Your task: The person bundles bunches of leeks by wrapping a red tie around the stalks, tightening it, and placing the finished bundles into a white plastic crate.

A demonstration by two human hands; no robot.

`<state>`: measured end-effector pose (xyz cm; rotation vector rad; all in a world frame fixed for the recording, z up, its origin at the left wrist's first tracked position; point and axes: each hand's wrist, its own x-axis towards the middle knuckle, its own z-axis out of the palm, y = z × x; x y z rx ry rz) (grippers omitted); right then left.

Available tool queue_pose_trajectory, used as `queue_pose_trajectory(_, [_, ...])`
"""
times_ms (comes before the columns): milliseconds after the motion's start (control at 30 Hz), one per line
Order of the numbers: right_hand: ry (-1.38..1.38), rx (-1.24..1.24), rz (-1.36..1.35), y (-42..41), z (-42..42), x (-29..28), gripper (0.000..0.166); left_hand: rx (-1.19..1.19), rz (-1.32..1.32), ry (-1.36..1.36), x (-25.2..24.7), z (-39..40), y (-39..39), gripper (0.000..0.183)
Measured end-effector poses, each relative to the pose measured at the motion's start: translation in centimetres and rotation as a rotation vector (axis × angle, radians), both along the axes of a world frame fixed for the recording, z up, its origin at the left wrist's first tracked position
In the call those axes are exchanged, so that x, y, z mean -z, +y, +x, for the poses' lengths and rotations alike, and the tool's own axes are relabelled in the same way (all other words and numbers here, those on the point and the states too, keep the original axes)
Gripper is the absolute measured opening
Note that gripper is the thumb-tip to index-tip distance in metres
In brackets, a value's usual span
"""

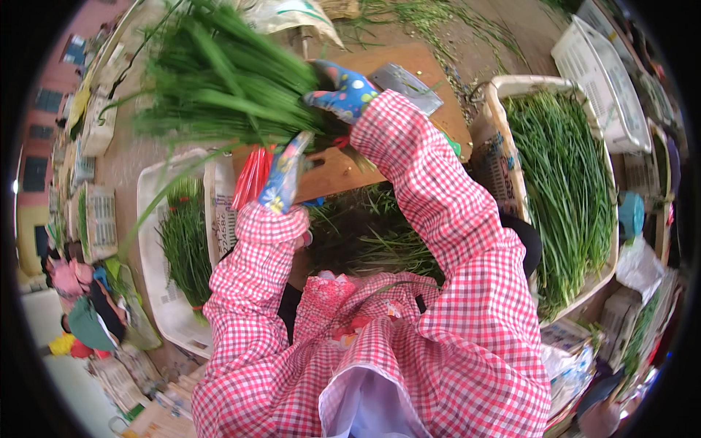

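A large bunch of long green leaves, likely garlic chives [230, 82], is lifted over the far left side of a wooden board [339, 178] and blurred by motion. My right hand [345, 90], in a blue flowered glove, grips the bunch near its stem end. Against the underside of the same bunch, my left hand [285, 169] holds on in a matching glove; its fingertips are partly hidden by leaves. A red tie [342, 142] shows at the stems by my right wrist. Red plastic strips [253, 176] hang at the board's left edge. On the board lies a broad cleaver-like blade [408, 87].
A white crate [506, 137] full of loose chives [558, 197] stands at right. At left, another white crate [148, 263] holds tied bunches [186, 241]. Loose greens [378, 241] lie below the board. A person [87, 301] sits at far left.
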<state>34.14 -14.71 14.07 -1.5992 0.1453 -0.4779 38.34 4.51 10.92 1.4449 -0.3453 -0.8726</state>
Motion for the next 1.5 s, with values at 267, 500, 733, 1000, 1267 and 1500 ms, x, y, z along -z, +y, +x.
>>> queue_pose_trajectory(267, [0.357,0.355,-0.470,-8.5,-10.0,7.8,0.047,0.592,0.356,-0.177,-2.7,0.1,2.7,0.054])
queue_pose_trajectory(500, [0.943,0.332,-0.873,-7.6,-14.6,7.7,0.038,1.042,0.608,-1.704,-3.8,-3.0,-5.6,0.083])
queue_pose_trajectory(733, [0.957,0.244,-0.664,-9.3,-13.2,7.4,0.038,1.166,0.708,-1.615,0.1,-2.3,-11.8,0.092])
queue_pose_trajectory(1000, [0.350,0.481,0.646,-1.0,-15.0,8.1,0.046,1.202,0.888,-1.323,0.3,-1.3,-15.2,0.084])
queue_pose_trajectory(1267, [0.091,0.556,0.990,12.3,-18.2,6.2,0.046,1.052,0.850,-1.311,0.8,-2.3,-14.1,0.058])
queue_pose_trajectory(1500, [0.122,0.518,1.051,12.8,-18.5,5.7,0.048,1.030,0.842,-1.318,1.0,-2.4,-14.1,0.062])
